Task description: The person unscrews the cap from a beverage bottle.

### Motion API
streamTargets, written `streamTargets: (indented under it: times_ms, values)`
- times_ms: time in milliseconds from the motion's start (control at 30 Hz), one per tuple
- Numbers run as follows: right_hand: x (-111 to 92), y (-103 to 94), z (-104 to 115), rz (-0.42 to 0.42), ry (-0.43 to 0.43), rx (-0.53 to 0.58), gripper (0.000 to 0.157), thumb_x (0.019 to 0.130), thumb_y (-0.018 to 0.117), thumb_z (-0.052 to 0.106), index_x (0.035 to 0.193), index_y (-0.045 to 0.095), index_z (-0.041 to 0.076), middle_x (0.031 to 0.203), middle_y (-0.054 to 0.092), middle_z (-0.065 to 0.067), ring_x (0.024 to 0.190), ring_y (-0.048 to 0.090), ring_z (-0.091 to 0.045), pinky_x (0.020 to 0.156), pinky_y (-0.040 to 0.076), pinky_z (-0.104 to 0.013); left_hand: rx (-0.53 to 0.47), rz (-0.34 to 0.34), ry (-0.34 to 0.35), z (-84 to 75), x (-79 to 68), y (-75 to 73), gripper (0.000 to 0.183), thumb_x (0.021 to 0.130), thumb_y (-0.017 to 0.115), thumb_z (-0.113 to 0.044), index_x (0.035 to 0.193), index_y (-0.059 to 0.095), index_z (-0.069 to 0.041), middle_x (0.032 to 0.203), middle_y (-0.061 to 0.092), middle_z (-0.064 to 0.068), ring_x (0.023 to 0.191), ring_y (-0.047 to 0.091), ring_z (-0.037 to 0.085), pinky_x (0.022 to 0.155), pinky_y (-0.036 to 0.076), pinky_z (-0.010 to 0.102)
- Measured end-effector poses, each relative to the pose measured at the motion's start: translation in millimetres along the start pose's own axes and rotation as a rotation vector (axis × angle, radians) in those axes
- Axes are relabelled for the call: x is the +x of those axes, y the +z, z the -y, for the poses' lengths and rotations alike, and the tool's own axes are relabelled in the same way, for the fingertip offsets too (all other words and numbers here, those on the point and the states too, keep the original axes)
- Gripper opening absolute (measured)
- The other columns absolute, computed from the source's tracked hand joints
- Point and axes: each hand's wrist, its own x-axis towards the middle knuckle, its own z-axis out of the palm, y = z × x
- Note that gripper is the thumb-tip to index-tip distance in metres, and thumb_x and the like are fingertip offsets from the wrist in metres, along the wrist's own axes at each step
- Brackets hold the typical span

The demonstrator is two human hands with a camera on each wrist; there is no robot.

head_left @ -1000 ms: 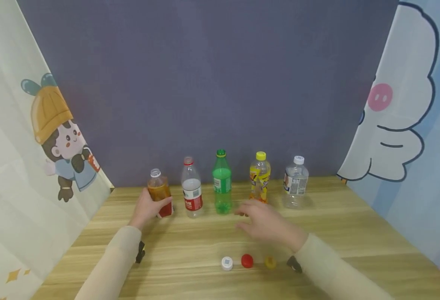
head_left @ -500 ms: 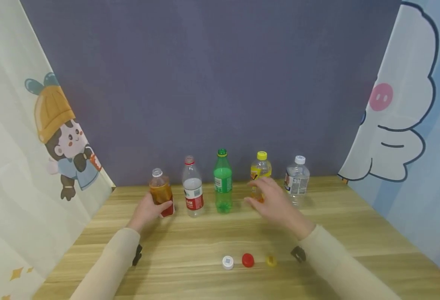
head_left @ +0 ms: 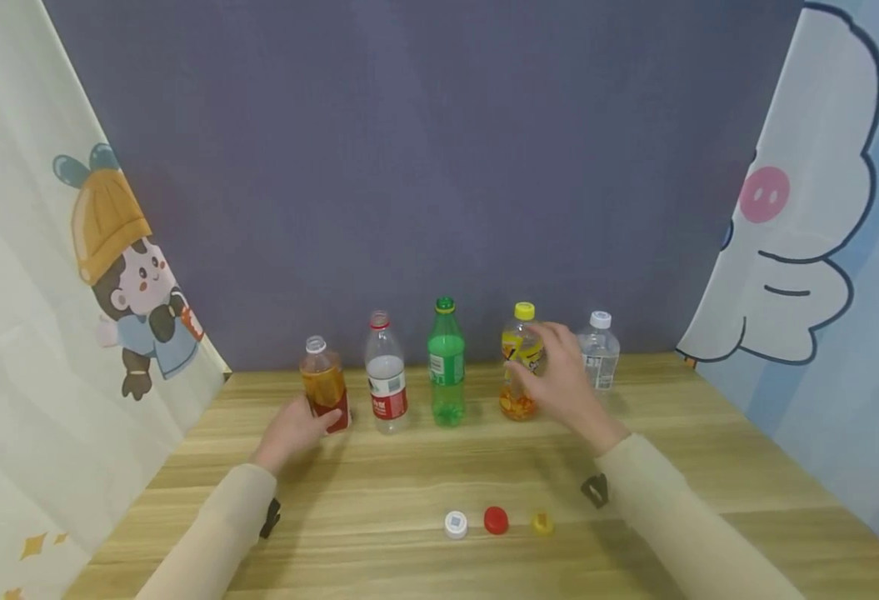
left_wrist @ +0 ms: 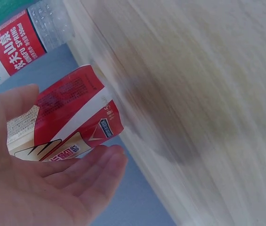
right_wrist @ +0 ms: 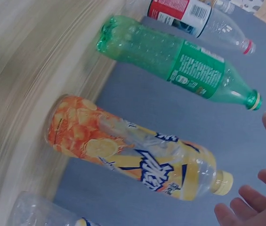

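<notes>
Evidently the row is in a mixed state, two bottles closed and three not. On the bench (head_left: 379, 500), the citrus-drink bottle (right_wrist: 137, 148) carries its yellow lid (head_left: 524, 311), and the clear bottle (head_left: 602, 346) at the far right has a white lid (head_left: 600, 319). The amber bottle (head_left: 322, 379) with the red label, the Nongfu Spring bottle (head_left: 385, 371) and the green soda bottle (head_left: 446, 367) show bare necks. Nearer the person lie a white cap (head_left: 456, 524), a red cap (head_left: 495, 520) and a yellow cap (head_left: 542, 522), side by side and well apart from the bottles. Three loose caps against three bare necks is an even count, and their colours seem to echo the bare necks: whitish, red-ringed and yellow-ringed. All five bottles stand upright.

The left hand (head_left: 294, 431) lies loosely about the amber bottle, thumb at the front of its label and fingers fairly straight alongside; whether it bears any pressure cannot be told. The right hand (head_left: 561, 383) holds nothing, thumb and fingers spread wide near the citrus-drink bottle's lid, with a gap between them and it in the right wrist view.
</notes>
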Motion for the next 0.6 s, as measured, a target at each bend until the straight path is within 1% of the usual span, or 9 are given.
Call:
streamTargets:
  times_ms: [100, 200, 300, 467, 533, 600]
  values:
    - [4, -0.8, -5, 0.01, 0.05, 0.008, 0.071, 0.088, 0.08, 0.024, 0.144, 0.046, -0.005, 0.144, 0.043, -0.025, 0.133, 0.04, -0.042, 0.11, 0.034, -0.061, 0.029, 0.018, -0.005, -1.9, -1.6, -4.0, 0.044, 0.098, 0.063, -0.035, 0.113, 0.065, 0.006, 0.109, 0.07, 0.025, 0.101, 0.066, 0.041, 0.089, 0.05, 0.058]
    - [9, -2.2, -8, 0.033, 0.102, 0.01, 0.077, 0.089, 0.079, 0.028, 0.149, 0.041, -0.003, 0.149, 0.037, -0.025, 0.138, 0.036, -0.043, 0.113, 0.031, -0.062, 0.049, 0.046, -0.021, -5.2, -4.2, -8.2, 0.044, 0.098, 0.063, -0.036, 0.109, 0.066, 0.006, 0.106, 0.069, 0.026, 0.099, 0.066, 0.042, 0.087, 0.05, 0.058]
    - [14, -3.2, -11, 0.049, 0.135, 0.022, 0.081, 0.09, 0.079, 0.03, 0.151, 0.037, -0.003, 0.153, 0.034, -0.026, 0.141, 0.033, -0.044, 0.114, 0.028, -0.062, 0.066, 0.07, -0.037, -6.8, -5.5, -10.3, 0.043, 0.097, 0.064, -0.036, 0.11, 0.065, 0.006, 0.109, 0.069, 0.027, 0.101, 0.065, 0.044, 0.089, 0.05, 0.059]
    - [23, -5.1, -13, 0.082, 0.203, 0.045, 0.09, 0.09, 0.078, 0.035, 0.157, 0.028, 0.0, 0.158, 0.028, -0.025, 0.146, 0.027, -0.045, 0.115, 0.025, -0.064, 0.108, 0.115, -0.06, -7.3, -7.2, -10.9, 0.037, 0.096, 0.066, -0.035, 0.098, 0.066, 0.003, 0.098, 0.069, 0.021, 0.091, 0.066, 0.036, 0.083, 0.052, 0.055]
    - [26, -5.3, -13, 0.099, 0.237, 0.049, 0.094, 0.089, 0.077, 0.039, 0.158, 0.025, 0.002, 0.16, 0.025, -0.025, 0.147, 0.026, -0.045, 0.115, 0.025, -0.064, 0.117, 0.129, -0.063, -8.0, -8.2, -10.5, 0.036, 0.096, 0.066, -0.035, 0.097, 0.067, 0.001, 0.096, 0.069, 0.019, 0.088, 0.066, 0.034, 0.082, 0.052, 0.055]
    - [30, -5.0, -13, 0.117, 0.271, 0.051, 0.097, 0.089, 0.077, 0.042, 0.16, 0.022, 0.003, 0.161, 0.023, -0.025, 0.147, 0.025, -0.046, 0.115, 0.025, -0.065, 0.12, 0.138, -0.067, -8.5, -9.3, -10.0, 0.037, 0.095, 0.066, -0.034, 0.104, 0.067, 0.002, 0.101, 0.07, 0.019, 0.092, 0.066, 0.036, 0.084, 0.052, 0.056]
